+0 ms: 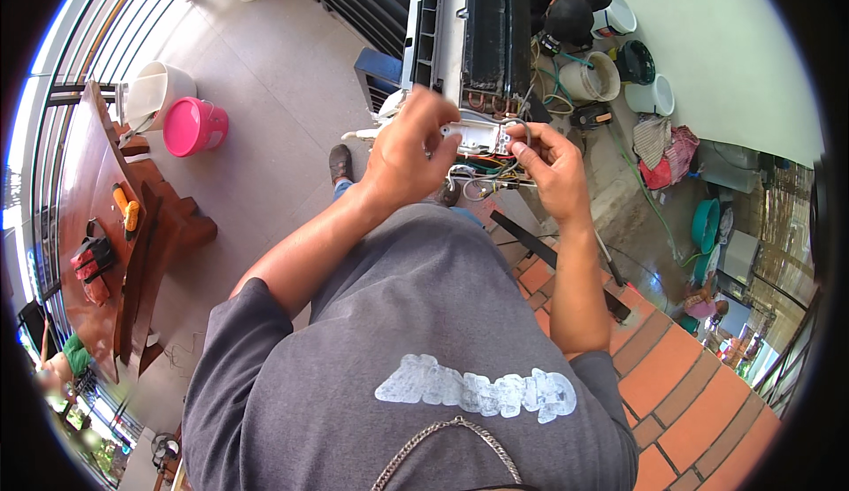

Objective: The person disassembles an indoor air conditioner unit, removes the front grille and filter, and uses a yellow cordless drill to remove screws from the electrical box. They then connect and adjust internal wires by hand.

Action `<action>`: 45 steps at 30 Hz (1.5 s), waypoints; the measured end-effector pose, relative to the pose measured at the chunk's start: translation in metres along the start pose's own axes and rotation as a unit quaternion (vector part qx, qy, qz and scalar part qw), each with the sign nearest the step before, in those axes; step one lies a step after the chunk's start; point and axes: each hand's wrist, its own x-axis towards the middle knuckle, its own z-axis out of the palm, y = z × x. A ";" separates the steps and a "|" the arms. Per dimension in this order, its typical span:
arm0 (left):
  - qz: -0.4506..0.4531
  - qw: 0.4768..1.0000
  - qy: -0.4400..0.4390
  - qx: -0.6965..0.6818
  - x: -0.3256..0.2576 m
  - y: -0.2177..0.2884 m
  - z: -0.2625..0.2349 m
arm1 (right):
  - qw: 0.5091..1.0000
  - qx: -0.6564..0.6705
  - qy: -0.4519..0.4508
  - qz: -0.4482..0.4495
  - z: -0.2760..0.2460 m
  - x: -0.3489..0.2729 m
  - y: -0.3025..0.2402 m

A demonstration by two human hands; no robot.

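Note:
Ahead of me lies an air conditioner indoor unit [497, 36] with its cover off, its dark coil and copper bends exposed. At its near end is a white plastic electrical box [478, 137]. Several coloured wires [486, 166] hang just below the box. My right hand [555, 168] pinches the box's right end between thumb and fingers, beside a grey cable. My left hand [409, 151] is at the box's left end, its thumb reaching toward it. Motion smears the left fingertips, so whether they hold anything is unclear.
At the far right a person [570, 14] in a dark cap bends down near several buckets [591, 77]. On the left are a pink bucket [196, 127] and a wooden table [97, 182] bearing an orange-handled tool [126, 210]. Brick paving [672, 376] lies at lower right.

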 end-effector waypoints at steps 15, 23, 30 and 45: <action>0.127 0.948 -0.096 0.274 0.006 -0.015 0.042 | 0.981 -0.186 0.043 -0.023 -0.036 -0.042 0.017; -0.029 0.978 -0.108 0.174 0.004 -0.006 0.039 | 0.959 -0.264 0.063 -0.082 -0.012 -0.042 0.034; 0.043 0.960 -0.157 0.230 0.005 0.000 0.046 | 0.964 -0.248 0.038 -0.087 -0.013 -0.036 0.038; -0.038 0.981 -0.145 0.120 0.000 -0.008 0.042 | 0.942 -0.279 0.136 -0.129 0.013 -0.035 0.053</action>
